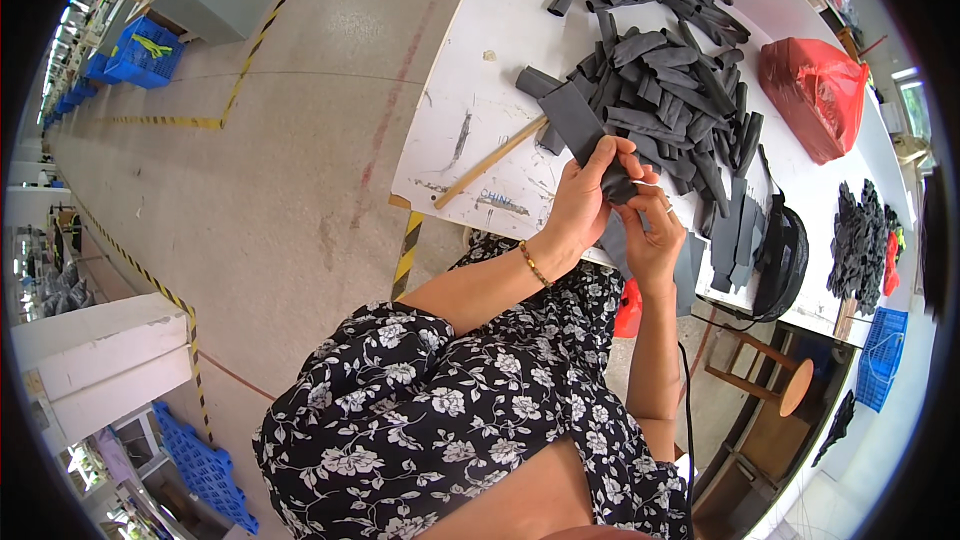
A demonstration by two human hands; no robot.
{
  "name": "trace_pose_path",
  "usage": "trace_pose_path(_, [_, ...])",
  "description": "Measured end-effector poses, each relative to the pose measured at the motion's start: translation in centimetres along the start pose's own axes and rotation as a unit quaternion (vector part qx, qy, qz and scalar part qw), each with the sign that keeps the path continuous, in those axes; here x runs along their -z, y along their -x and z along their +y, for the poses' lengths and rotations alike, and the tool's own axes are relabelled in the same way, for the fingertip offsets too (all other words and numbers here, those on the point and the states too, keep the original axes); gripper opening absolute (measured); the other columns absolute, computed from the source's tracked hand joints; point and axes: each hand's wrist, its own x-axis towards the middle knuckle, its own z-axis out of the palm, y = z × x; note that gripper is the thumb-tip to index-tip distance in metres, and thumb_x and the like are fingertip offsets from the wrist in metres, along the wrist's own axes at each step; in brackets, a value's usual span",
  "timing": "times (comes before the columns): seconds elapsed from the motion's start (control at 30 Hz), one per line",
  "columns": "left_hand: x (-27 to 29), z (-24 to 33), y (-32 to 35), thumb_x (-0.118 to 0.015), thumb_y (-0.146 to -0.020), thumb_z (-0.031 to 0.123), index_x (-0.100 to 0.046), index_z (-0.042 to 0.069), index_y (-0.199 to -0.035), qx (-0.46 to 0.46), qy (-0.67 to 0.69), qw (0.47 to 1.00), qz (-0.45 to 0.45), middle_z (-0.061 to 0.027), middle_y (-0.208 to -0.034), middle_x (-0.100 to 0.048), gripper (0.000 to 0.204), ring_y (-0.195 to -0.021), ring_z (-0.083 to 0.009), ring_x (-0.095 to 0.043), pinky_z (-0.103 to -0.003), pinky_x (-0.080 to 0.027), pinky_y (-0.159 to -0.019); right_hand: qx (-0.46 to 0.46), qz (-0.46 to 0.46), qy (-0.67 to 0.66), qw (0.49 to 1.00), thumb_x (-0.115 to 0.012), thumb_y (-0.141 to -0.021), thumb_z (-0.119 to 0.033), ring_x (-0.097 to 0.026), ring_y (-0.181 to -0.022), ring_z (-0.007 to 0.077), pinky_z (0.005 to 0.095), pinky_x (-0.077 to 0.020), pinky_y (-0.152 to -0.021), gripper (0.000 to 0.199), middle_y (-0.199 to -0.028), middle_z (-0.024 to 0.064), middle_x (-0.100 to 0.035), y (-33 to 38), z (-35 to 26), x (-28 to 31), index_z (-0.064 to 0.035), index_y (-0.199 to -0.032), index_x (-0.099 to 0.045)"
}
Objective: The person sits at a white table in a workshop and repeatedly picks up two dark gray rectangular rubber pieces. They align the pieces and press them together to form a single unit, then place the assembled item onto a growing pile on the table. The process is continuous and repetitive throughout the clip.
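Observation:
Over the near edge of the white table, my left hand (pixel 585 195) is closed around a dark grey fabric strip (pixel 572 118), its flat upper end sticking out toward the far left. My right hand (pixel 650 230) pinches the lower end of the same strip, close beside the left fingers. What lies between the fingertips is partly hidden. Just beyond my hands rises a heap of dark grey rolled fabric pieces (pixel 665 90). Left of the heap, a thin wooden stick (pixel 490 162) lies slanted on the table.
The white table (pixel 440 130) has a red plastic bag (pixel 815 95) at right. A black mesh fan (pixel 785 255) and flat grey strips (pixel 735 235) lie near its right front. A wooden stool (pixel 795 387) stands below. Blue crates (pixel 145 52) stand at far left.

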Motion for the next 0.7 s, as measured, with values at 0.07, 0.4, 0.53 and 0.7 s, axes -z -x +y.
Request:
trace_pose_path(0.07, [-0.4,0.3,-0.1,-0.054,-0.100,0.030,-0.060,0.004,-0.103,-0.005,0.009,1.000,0.009,-0.0045,-0.083,-0.064,0.026,-0.089,-0.0242,-0.068,-0.038,-0.054,-0.084,-0.001,0.002,0.006,1.000,-0.070,-0.077,0.006,-0.067,-0.080,0.0265,0.0311,-0.0527,-0.068,0.013,-0.092,0.0117,-0.065,0.0,0.1,0.1,-0.0003,-0.083,-0.060])
trace_pose_path(0.4, [4.0,6.1,-2.0,-0.065,-0.092,0.007,-0.065,-0.002,-0.101,-0.150,-0.160,0.976,0.005,-0.0112,-0.088,-0.070,0.013,-0.076,-0.0177,-0.070,-0.035,-0.061,-0.070,0.160,0.018,0.134,0.978,-0.070,-0.066,0.009,-0.060,-0.075,0.0250,0.0338,-0.0512,-0.063,0.024,-0.095,0.0081,-0.061,-0.2,-0.2,2.2,-0.0031,-0.084,-0.061])
trace_pose_path(0.53, [3.5,6.8,-1.4,-0.061,-0.093,0.005,-0.064,-0.003,-0.100,-0.159,-0.147,0.975,-0.042,-0.0145,-0.093,-0.071,0.011,-0.083,-0.0244,-0.071,-0.039,-0.061,-0.077,0.199,0.049,0.159,0.966,-0.070,-0.062,0.009,-0.060,-0.076,0.0268,0.0349,-0.0510,-0.061,0.028,-0.100,0.0089,-0.059,0.2,-1.1,2.5,-0.0041,-0.085,-0.061])
trace_pose_path(0.7, [3.3,6.8,-1.3,-0.058,-0.095,0.005,-0.063,-0.004,-0.103,-0.168,-0.149,0.970,-0.094,-0.0179,-0.096,-0.070,0.013,-0.088,-0.0297,-0.071,-0.043,-0.061,-0.081,0.176,0.065,0.149,0.971,-0.072,-0.064,0.009,-0.061,-0.078,0.0280,0.0348,-0.0504,-0.066,0.027,-0.098,0.0117,-0.062,0.8,-1.7,2.5,-0.0022,-0.085,-0.060])
